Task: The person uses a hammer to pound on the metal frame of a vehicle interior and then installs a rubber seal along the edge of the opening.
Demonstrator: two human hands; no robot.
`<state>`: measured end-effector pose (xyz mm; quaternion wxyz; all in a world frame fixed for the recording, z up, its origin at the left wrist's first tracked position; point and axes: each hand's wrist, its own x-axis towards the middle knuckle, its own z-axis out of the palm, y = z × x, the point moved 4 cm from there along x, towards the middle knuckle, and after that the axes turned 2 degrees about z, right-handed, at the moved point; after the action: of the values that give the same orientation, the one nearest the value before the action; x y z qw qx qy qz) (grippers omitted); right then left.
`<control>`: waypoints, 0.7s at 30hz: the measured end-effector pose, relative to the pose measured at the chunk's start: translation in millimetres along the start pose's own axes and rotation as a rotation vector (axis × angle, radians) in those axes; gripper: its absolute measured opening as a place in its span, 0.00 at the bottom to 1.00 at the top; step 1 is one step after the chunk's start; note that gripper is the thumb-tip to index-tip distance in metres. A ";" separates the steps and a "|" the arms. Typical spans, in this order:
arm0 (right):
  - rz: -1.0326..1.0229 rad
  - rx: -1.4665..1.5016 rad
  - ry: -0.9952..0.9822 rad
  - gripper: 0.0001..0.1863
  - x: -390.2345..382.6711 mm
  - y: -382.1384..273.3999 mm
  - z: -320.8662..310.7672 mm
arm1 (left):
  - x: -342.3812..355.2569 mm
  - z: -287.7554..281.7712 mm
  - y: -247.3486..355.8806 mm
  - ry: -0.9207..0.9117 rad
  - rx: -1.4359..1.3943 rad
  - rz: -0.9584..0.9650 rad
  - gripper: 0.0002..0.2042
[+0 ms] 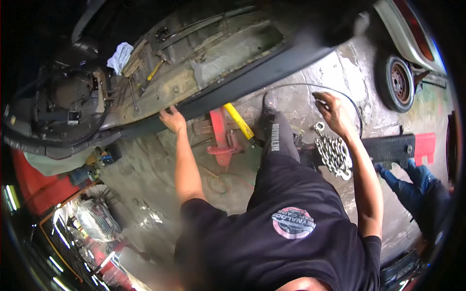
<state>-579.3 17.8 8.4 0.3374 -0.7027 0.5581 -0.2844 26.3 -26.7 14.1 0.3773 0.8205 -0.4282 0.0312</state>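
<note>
Garage floor (337, 70), grey, patched with glare, spreading below both hands. Across upper left, beyond left fingers: car (170, 92), stripped to bare metal inside. Along its near side: sill (252, 80), long, dark, right at left fingertips, well ahead of right fingers.

Touching sill edge with left hand (172, 120): fingers parted, unclenched, nothing picked up. Probably placed there for support or to feel the edge. Holding right hand (336, 114) out over floor: fingers loosely bent, released, nothing visible in them; maybe out for balance, can't tell for sure.

Just below right fingers, toward body: chain (335, 155), silver, bunched, maybe heaped for easy reach; support under it unclear. Curving past right fingers: hose (358, 109), black.

Between hands, nearer left fingers: red stand (221, 140), yellow bar (239, 121) slanting beside it, top end by sill. Perhaps set close for bracing; contact with sill not clear.

Beyond left fingers, inside car: hammer (155, 70), wood (136, 58), rag (120, 57), likely laid there as a handy shelf.

Far right of right fingers: wheel (398, 83), upright; nearer, beam (388, 148), black, beside co-worker's jeans (410, 186).
</note>
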 end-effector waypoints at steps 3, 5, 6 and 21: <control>0.011 -0.144 0.081 0.21 44.8 -65.1 5.9 | 18.6 -16.8 27.0 -0.005 0.260 0.110 0.24; 0.010 -0.343 0.023 0.23 59.3 -49.1 29.8 | -21.1 13.3 5.0 -0.139 0.202 0.193 0.23; 0.062 -0.347 -0.048 0.23 57.5 -36.6 44.7 | -38.7 19.2 -8.3 -0.210 0.234 0.153 0.23; 0.304 -0.498 -0.295 0.35 45.5 -16.9 79.8 | -43.0 72.3 -9.9 -0.325 0.420 0.019 0.29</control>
<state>-497.5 -11.5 -25.9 0.2712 -0.7057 0.6543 0.0192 -13.4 -40.7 -59.4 0.1250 0.8711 -0.4749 -0.0092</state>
